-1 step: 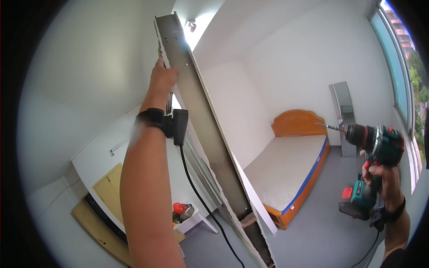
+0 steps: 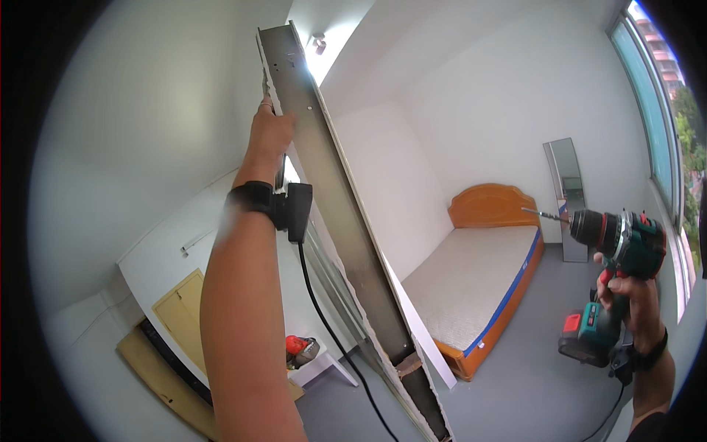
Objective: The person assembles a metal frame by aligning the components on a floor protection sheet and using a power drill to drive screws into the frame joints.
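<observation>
A long grey metal channel (image 2: 330, 180) with ragged pale edges runs upright, tilted in the picture, from top centre to the lower right of centre. My left hand (image 2: 271, 131) is raised high and closed on its left edge near the top; some of the fingers are hidden behind that edge. At the right, my right hand (image 2: 635, 298) grips a green and black cordless drill (image 2: 626, 239) by its handle, fingers near the red trigger. A long drill bit (image 2: 545, 214) in its chuck points left toward the channel, apart from it.
Beyond the channel stands a wooden bed (image 2: 493, 205) with a bare mattress. A tall mirror (image 2: 565, 173) leans by the far wall, near a window (image 2: 648, 103). A white table (image 2: 324, 365) holds a red item. A black cable (image 2: 324, 324) hangs from my left wrist.
</observation>
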Available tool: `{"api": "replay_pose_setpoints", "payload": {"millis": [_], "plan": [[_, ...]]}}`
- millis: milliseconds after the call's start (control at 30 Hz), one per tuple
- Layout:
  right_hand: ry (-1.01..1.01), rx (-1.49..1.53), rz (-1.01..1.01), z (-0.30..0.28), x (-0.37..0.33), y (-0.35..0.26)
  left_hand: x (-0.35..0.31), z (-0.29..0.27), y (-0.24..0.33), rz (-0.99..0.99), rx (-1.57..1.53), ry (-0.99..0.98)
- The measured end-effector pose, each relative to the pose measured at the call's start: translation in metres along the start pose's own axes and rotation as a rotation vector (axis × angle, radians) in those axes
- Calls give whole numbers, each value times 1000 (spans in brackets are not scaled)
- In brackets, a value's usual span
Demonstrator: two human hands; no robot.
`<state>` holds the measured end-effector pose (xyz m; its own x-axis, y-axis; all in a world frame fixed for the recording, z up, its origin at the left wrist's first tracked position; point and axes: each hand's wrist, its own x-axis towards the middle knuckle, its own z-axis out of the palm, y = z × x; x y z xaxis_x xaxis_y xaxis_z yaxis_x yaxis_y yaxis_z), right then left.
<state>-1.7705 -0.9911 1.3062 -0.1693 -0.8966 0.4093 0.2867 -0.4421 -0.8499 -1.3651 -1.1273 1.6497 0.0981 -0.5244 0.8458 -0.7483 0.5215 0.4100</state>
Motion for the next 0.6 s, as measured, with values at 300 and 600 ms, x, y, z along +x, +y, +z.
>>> {"api": "replay_pose_setpoints", "payload": {"millis": [300,600], "plan": [[-17,-40,31,-6,4,8,-14,-8,6,-10,10,-26],[-131,80,75,-14,12,9,-29,-24,48,94,-4,118]]}}
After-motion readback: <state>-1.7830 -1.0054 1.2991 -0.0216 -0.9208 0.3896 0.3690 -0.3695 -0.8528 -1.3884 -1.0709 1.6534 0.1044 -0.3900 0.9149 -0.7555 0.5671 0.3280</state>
